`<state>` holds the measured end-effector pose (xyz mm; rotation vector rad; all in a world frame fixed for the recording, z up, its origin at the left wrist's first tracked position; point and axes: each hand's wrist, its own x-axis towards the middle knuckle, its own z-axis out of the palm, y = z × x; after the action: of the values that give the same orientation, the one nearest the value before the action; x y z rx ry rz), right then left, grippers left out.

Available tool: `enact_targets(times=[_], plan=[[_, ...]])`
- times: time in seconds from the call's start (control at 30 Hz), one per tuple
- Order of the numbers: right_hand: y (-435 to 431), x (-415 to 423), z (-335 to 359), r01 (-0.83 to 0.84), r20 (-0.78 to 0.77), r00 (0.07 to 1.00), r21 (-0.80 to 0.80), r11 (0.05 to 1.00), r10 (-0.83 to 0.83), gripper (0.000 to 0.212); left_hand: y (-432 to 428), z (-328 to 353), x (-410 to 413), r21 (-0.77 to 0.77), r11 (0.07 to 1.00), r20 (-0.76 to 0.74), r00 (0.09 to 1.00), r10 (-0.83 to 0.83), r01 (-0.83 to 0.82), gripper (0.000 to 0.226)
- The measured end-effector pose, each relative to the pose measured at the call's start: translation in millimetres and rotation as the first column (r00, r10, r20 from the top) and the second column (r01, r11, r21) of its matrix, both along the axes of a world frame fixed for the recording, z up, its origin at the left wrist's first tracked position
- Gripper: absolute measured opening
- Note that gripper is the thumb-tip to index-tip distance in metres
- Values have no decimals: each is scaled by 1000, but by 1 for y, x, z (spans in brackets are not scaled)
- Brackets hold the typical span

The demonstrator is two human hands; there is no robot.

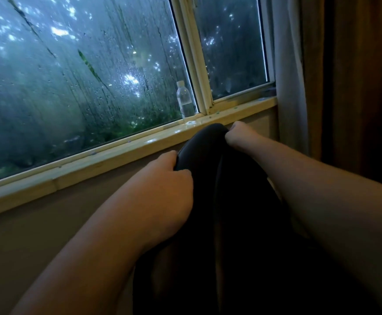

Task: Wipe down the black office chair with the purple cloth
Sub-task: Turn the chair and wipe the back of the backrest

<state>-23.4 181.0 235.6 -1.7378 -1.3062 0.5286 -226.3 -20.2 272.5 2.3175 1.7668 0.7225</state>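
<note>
The black office chair [226,201] fills the lower middle of the head view, its rounded back top just below the window sill. My left hand [162,178] grips the left edge of the chair back, fingers curled round it. My right hand [237,136] is closed on the top right edge of the chair back. No purple cloth shows in this view.
A wooden window sill [121,153] runs across behind the chair, with a clear plastic bottle [185,100] standing on it against the wet window pane [71,76]. A pale curtain [290,76] and a darker brown one [356,87] hang at the right.
</note>
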Motion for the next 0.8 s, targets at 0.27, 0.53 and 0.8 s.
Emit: enact_targets(times=[0.27,0.53,0.8], plan=[[35,14,-8,49,-78,996,-6,999,-49,48,10,-2,0,5,1000,2,1000,-16,16,32],[-16,-4,-8,-52,-23,998,28,998,53,42,14,0,-6,-97,995,131,991,-4,17,41],[-100,-50,-12,-95,147,986,83,992,82,16,17,4,-7,-207,976,230,973,-12,61,41]])
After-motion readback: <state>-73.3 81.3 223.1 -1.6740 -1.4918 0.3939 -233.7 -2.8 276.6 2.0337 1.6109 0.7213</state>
